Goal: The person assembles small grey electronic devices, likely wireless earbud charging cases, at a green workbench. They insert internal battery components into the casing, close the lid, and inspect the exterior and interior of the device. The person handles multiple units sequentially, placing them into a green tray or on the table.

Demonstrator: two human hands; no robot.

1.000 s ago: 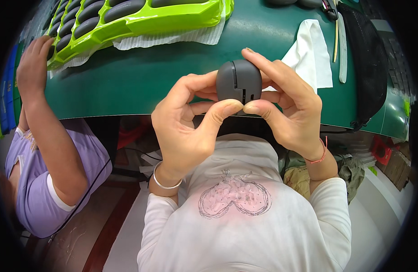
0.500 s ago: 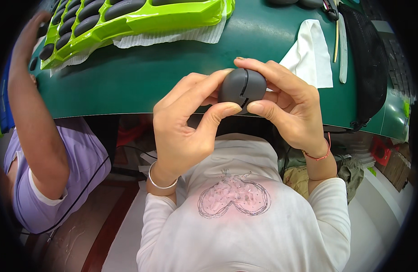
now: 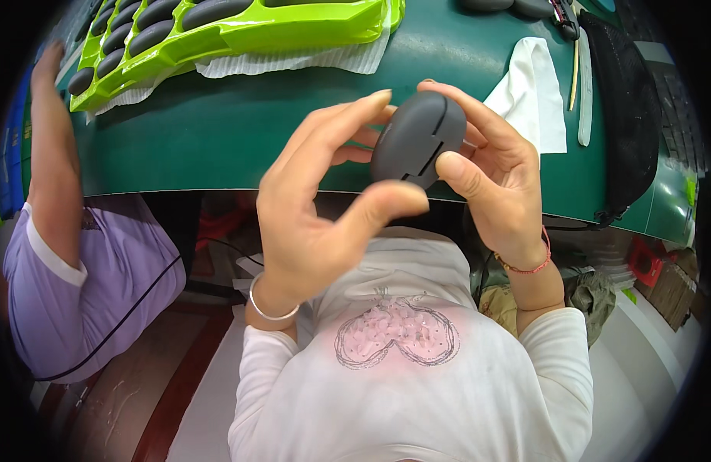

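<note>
A smooth, dark grey rounded case [image 3: 413,137] with a stepped seam is held up over the table's near edge. My right hand [image 3: 498,173] grips it from the right, thumb on its lower front and index finger over its top. My left hand [image 3: 317,204] is around its left side with fingers spread. The left index fingertip stands off the case, and the thumb, blurred, crosses near its lower edge; whether that thumb touches cannot be told. The far side of the case is hidden.
A bright green tray [image 3: 301,32] with several dark rounded pieces sits at the far left of the green table [image 3: 217,146]. A white cloth [image 3: 531,96], thin sticks [image 3: 583,92] and a black mesh pouch [image 3: 617,115] lie right. A co-worker's arm [image 3: 57,138] reaches in at left.
The case has turned from its narrow end to show a longer side and tilted. My left fingers have loosened from it. The co-worker's arm has shifted left.
</note>
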